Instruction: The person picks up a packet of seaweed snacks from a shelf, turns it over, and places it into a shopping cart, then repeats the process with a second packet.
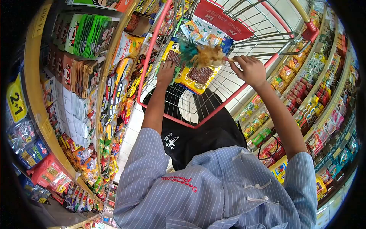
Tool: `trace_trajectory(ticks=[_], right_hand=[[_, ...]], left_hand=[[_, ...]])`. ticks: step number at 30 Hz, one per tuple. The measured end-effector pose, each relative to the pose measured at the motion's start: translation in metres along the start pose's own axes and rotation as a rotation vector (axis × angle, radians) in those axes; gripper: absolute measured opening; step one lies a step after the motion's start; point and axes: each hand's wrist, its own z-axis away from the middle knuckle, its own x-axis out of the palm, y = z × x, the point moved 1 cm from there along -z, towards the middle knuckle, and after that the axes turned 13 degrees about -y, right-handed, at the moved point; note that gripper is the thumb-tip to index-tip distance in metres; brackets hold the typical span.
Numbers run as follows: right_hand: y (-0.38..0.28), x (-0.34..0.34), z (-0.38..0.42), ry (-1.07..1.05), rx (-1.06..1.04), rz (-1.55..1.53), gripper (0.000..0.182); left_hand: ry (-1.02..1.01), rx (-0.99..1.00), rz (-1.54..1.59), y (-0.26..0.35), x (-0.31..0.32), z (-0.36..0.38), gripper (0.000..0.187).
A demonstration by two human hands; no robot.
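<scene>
Above the cart [274, 59], the feather duster [204, 55] points left, pinched by the right hand [251, 71]; the left hand [166, 73] lies open on packets [174, 57].

Supermarket aisle seen from above through a round fisheye view, corners black. Curved snack shelves [103, 72] with pale yellow edges line the left — a yellow "2+1" sign [16, 100] at far left. Tiered shelves of small colorful packets [297, 91] fill the right. Light floor tiles [132, 129] run between — bright, even light.
</scene>
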Motion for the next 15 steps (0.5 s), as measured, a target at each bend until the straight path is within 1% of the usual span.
trace_trajectory(ticks=[1,2,3,5,7,9,11,13,14,15], right_hand=[[0.001,-0.001,-0.001,-0.005,0.002,-0.001,0.020],[0.001,-0.003,0.000,-0.017,0.001,0.002,0.019],[-0.002,-0.005,0.001,-0.023,-0.002,0.002,0.018],[-0.001,-0.004,0.002,0.005,-0.009,-0.012,0.018],[-0.001,-0.003,0.003,0.031,-0.007,-0.045,0.018],[0.000,0.000,0.002,0.015,0.029,-0.060,0.018],[0.002,0.002,0.004,-0.022,0.093,-0.092,0.019],[0.000,-0.003,0.004,-0.005,0.122,-0.109,0.020],[0.002,-0.002,0.003,-0.034,0.152,-0.092,0.023],[0.002,-0.002,0.003,-0.010,0.157,-0.106,0.023]], left_hand=[[0.011,-0.030,-0.029,0.002,-0.001,0.001,0.043],[0.059,-0.015,-0.044,0.003,-0.004,0.002,0.036],[0.049,-0.015,-0.043,0.005,-0.002,0.002,0.036],[-0.035,0.044,0.083,0.004,-0.006,0.001,0.028],[-0.029,0.045,0.120,0.011,-0.029,0.012,0.026],[-0.033,0.111,0.410,0.013,-0.048,0.031,0.030],[0.177,0.242,0.751,0.014,-0.084,0.061,0.027],[0.165,0.027,0.852,0.016,-0.132,0.097,0.021],[-0.021,-0.130,0.896,0.013,-0.177,0.118,0.018],[0.343,0.023,1.152,0.004,-0.168,0.127,0.021]])
